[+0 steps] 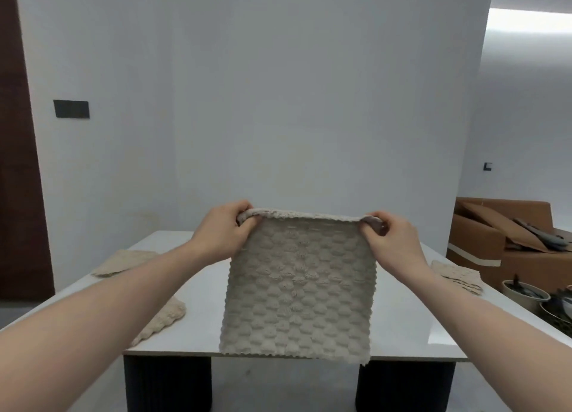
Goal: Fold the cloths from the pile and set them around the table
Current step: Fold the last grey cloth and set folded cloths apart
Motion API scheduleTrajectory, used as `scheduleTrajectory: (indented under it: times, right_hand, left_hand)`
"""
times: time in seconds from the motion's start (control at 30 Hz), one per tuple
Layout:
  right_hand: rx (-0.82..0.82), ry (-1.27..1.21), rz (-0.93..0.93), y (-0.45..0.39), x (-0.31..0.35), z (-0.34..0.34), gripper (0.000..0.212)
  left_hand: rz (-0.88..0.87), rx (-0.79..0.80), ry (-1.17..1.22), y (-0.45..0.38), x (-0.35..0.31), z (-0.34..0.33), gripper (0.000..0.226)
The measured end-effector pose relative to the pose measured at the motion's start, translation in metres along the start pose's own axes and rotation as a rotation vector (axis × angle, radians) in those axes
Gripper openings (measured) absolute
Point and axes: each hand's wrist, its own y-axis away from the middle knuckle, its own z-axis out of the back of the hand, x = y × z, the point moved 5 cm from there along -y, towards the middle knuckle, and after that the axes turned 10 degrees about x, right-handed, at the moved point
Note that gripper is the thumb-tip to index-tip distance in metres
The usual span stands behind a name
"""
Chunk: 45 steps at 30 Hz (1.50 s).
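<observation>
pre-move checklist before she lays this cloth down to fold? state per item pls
1. Left hand grips the held cloth at its top corner: ok.
2. Right hand grips the other top corner: ok.
3. Cloth hangs flat, untwisted: ok.
4. Top edge level: ok, roughly.
5. Bare table under the cloth for folding: ok.
6. Clear of the near-left cloth: cannot tell, arm hides part.

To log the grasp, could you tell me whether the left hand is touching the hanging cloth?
Touching. The head view shows the left hand pinching the top left corner of the cloth.
</observation>
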Motion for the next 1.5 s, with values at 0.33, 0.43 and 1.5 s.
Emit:
scheduleTrajectory:
  times: [0.33,0.43,1.5]
  right_hand:
    - [0.096,0.181,-0.182,-0.037,-0.049,-0.051,0.036]
    - [0.164,0.226,-0.236,-0.047,-0.069,-0.071,0.039]
    - [0.42,0.253,-0.186,-0.012,-0.126,-0.096,0.026]
  left_hand:
    - [0.19,0.173,-0.109,-0.033,0.061,-0.059,0.025]
    - [0.233,0.216,-0.161,-0.043,0.079,-0.08,0.027]
    - [0.379,0.278,0.083,-0.014,0.106,-0.129,0.017]
